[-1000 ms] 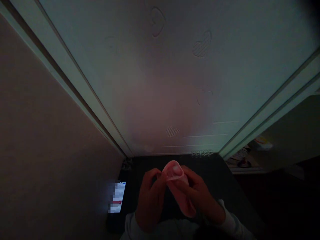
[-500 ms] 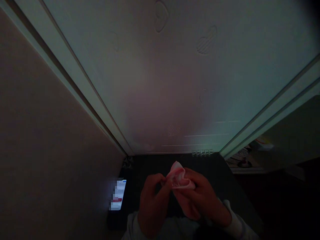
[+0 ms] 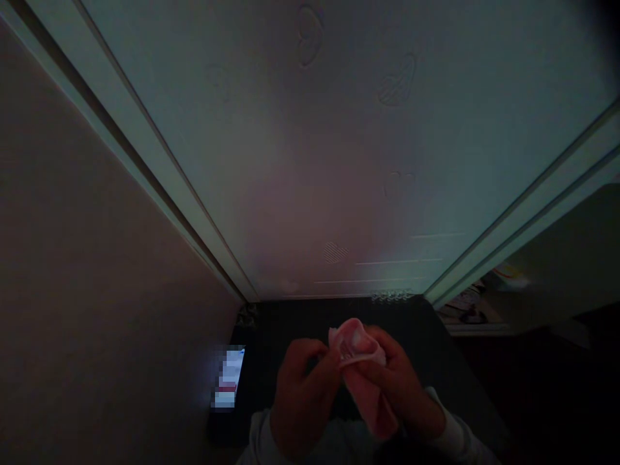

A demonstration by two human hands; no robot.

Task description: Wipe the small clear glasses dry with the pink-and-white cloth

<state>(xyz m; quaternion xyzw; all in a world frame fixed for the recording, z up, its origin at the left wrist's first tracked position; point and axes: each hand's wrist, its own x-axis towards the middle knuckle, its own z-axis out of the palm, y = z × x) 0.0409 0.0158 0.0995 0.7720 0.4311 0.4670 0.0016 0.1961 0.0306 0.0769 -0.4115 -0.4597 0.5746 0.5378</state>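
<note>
A pink sock (image 3: 371, 403) is held in front of me, its mouth facing up and its length hanging down toward my lap. Small shiny marks show inside the opening, too dim to make out. My left hand (image 3: 307, 381) pinches the left edge of the mouth between thumb and fingers. On the other side, my right hand (image 3: 400, 381) is closed round the sock, thumb in front and fingers behind.
A lit phone (image 3: 228, 378) lies to the left on the dark surface (image 3: 290, 316). Ahead rises a pale panel (image 3: 314, 148) with raised hearts. A brown wall (image 3: 97, 258) stands at left; at right is a shelf (image 3: 477, 316) with items.
The sock has shifted slightly right and its mouth is spread wider and rounder. My left hand has moved a little to the right with it; both hands keep hold.
</note>
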